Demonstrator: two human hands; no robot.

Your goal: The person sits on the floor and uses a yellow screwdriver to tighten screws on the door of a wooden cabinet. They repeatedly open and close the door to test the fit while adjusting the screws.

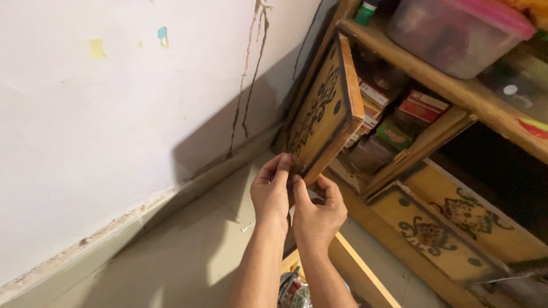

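Note:
A wooden cabinet door (326, 111) with dark carved ornament stands swung open from a wooden cabinet (451, 91). My left hand (272, 191) has its fingers on the door's lower corner. My right hand (318, 212) pinches the same lower edge from below and beside it. Both hands touch the door near that corner, thumbs close together. Whether anything small sits between the fingers is hidden.
Inside the cabinet lie several small boxes (399, 114) in red and green. A clear tub with a pink lid (456, 34) stands on the top shelf. A carved lower panel (439, 228) runs along the right. A white wall (114, 114) meets the tiled floor (188, 251) at left.

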